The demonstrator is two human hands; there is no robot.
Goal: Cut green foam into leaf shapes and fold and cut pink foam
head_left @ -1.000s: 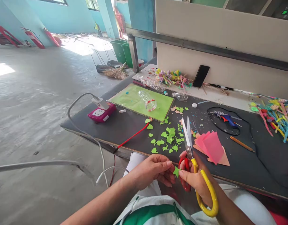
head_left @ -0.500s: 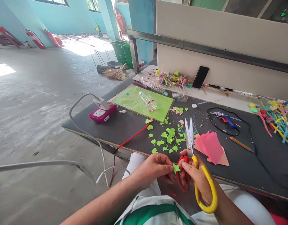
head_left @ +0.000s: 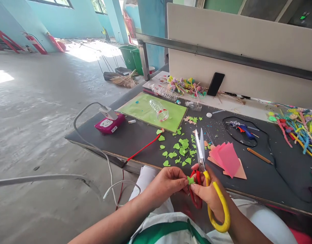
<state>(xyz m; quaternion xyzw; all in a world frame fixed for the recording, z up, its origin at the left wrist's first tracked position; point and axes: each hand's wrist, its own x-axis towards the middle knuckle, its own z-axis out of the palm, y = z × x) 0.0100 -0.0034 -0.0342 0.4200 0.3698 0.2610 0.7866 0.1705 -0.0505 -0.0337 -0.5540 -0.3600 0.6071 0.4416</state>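
A small green paper star [head_left: 190, 180] is pinched between the thumb and fingers of my left hand [head_left: 171, 181]. My right hand [head_left: 209, 193] carries a pair of scissors [head_left: 201, 159] with one red and one yellow handle; the blades point up and stand slightly apart. The right thumb also touches the star's edge. Just beyond my hands, green paper scraps [head_left: 182, 147] lie scattered on the dark table. Pink and peach paper sheets [head_left: 228, 159] are stacked to the right of the scissors.
A green sheet [head_left: 145, 105] bears a clear plastic bottle piece [head_left: 159, 110]. Left of it sits a magenta power socket [head_left: 108, 124] with a grey cable. A blue glue gun [head_left: 247, 131], a brown stick [head_left: 259, 155] and colourful pipe-cleaner pieces [head_left: 298, 128] are on the right; a phone [head_left: 216, 84] leans at the back.
The scissors have tilted a little to the left, and my right hand has shifted slightly left with them. The right thumb now meets the star. My left hand keeps its pinch.
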